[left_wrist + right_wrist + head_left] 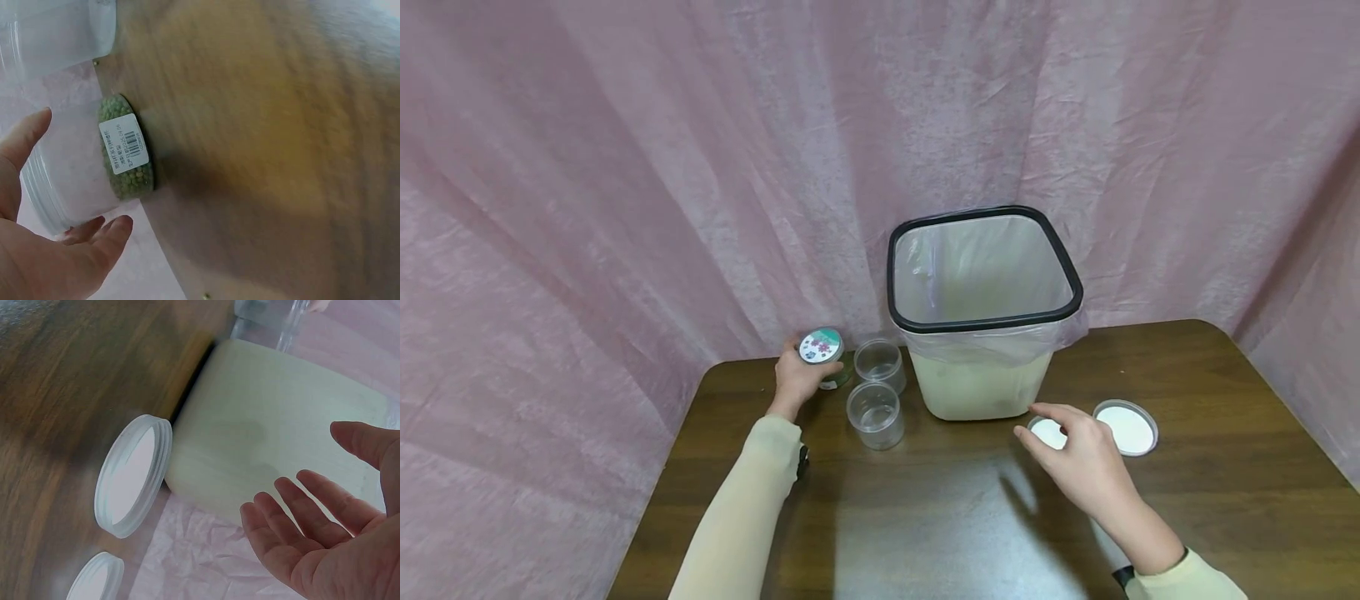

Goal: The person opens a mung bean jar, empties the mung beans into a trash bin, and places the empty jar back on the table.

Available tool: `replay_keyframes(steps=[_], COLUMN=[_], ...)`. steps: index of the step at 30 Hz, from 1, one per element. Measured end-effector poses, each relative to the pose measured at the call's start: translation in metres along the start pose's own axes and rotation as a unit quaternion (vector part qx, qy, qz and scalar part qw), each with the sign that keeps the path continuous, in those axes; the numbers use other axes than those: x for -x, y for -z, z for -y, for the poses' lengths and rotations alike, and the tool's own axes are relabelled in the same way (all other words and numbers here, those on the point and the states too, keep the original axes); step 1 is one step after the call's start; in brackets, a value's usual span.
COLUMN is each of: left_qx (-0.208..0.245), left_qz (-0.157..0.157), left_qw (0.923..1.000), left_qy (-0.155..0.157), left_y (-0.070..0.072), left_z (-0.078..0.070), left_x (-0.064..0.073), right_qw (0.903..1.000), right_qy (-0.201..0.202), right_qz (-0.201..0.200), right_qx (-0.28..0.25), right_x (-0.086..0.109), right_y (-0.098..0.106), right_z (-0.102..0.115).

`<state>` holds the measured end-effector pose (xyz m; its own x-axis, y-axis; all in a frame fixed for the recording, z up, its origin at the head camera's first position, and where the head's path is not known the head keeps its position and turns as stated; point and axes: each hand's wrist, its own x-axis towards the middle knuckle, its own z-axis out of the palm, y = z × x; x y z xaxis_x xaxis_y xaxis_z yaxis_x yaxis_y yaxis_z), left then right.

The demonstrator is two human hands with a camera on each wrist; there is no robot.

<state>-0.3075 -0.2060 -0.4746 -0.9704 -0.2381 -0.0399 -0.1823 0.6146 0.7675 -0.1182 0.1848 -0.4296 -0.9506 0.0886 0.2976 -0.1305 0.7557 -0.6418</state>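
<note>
A clear plastic jar (81,156) with small green beans at its bottom and a barcode label on its side stands at the back left. It has a round lid (820,345) with a flowered sticker. My left hand (799,375) is around this jar, thumb on one side and loosely spread fingers on the other. Two lidless clear jars (877,414) stand just right of it. My right hand (1084,457) hovers with relaxed, parted fingers over a round lid (133,478) that lies beside the bin. A second lid (1126,428) lies farther right, white inner side up.
A pale square bin (981,387) with a black rim and a clear liner bag stands at the back middle, between the jars and the lids. Behind the brown wooden table (925,517) hangs a pink curtain (775,167).
</note>
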Motion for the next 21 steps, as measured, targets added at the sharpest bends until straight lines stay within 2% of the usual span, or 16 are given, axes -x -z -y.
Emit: replay_keyframes(steps=[5,8,11,15,19,21], left_qx=[0.003,0.008,0.01,0.024,0.051,0.058], left_qz=[-0.011,-0.037,-0.08,-0.132,-0.164,-0.17], left_qw=[0.9998,0.9986,0.9946,0.9858,0.9731,0.9667], left_qy=[-0.014,-0.037,-0.066,-0.101,-0.154,-0.183], left_y=[0.015,0.027,0.039,0.05,0.052,0.05], left_z=[0.01,0.006,-0.007,-0.031,-0.054,-0.063], left_x=[0.014,0.026,0.041,0.066,0.096,0.112], right_qw=[0.9999,0.9997,0.9994,0.9991,0.9987,0.9985], right_qy=[0.012,0.024,0.033,0.041,0.046,0.049], right_qz=[0.005,0.004,0.001,0.006,0.017,0.021], right_qx=[0.001,-0.001,-0.001,-0.004,-0.008,-0.01], right_x=[0.001,0.001,0.0,0.0,0.0,0.001], right_y=[0.001,0.001,0.001,0.002,0.005,0.006], right_z=[0.001,0.002,0.003,0.006,0.009,0.011])
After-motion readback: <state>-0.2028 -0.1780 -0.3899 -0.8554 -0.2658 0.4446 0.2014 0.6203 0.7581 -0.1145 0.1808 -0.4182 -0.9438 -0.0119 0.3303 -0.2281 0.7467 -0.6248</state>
